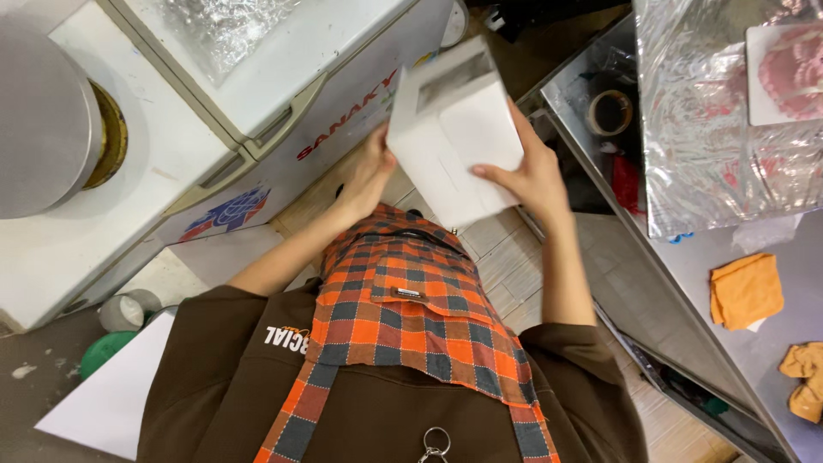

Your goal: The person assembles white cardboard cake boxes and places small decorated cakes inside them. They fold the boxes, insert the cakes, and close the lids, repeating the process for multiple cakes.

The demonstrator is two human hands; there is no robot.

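Observation:
I hold a white cardboard box with a clear window on one side, out in front of my chest. My left hand grips its left lower edge. My right hand lies flat along its right side, fingers pressing a folded flap. Below the box I see my orange and grey checked apron over a brown shirt.
A white chest freezer stands at the left, with a round metal lid on the unit beside it. A steel counter at the right bears foil wrap, a tape roll and orange cloths. A flat white sheet lies at lower left.

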